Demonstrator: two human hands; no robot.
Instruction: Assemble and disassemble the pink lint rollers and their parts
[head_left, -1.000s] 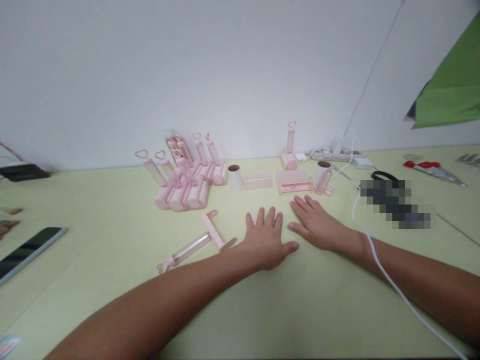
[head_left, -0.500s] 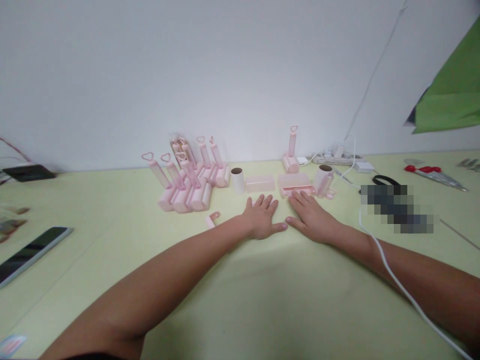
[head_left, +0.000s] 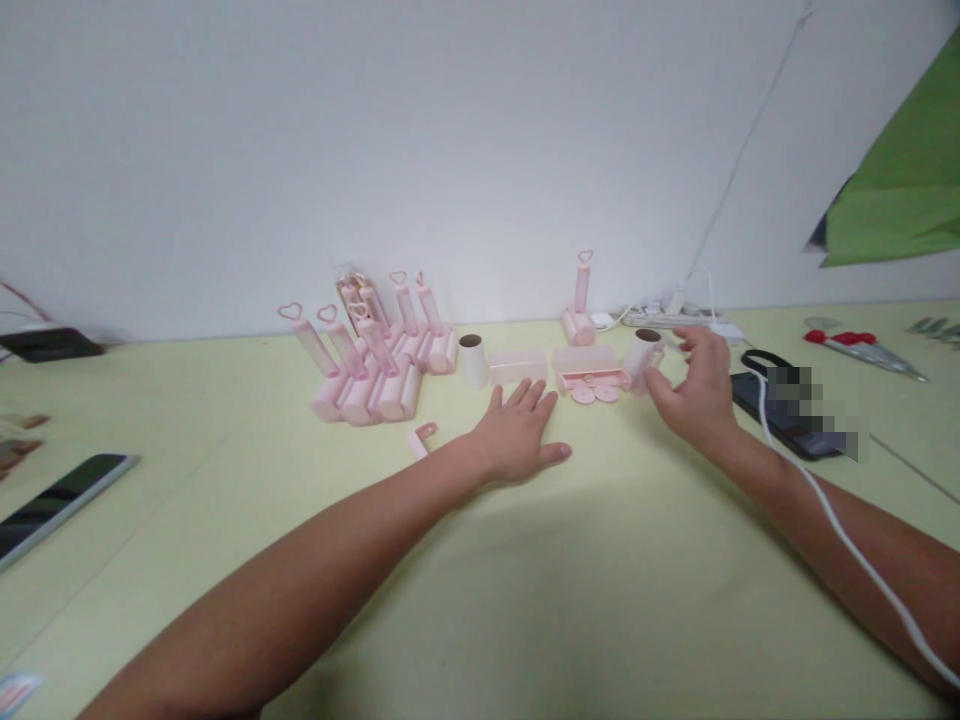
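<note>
With the left hand [head_left: 517, 435] spread flat on the surface [head_left: 480, 590] and the grip of the right hand [head_left: 701, 390] parted beside the upright cardboard tube [head_left: 639, 357], perhaps touching it, a careless sideways nudge could topple it.

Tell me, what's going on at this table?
A person has both bare hands at a pale yellow-green table. The left hand lies flat, palm down, near a pale pink piece. The right hand is half-curled beside a white tube; whether it touches anything is unclear. Two pink discs lie between the hands.
</note>
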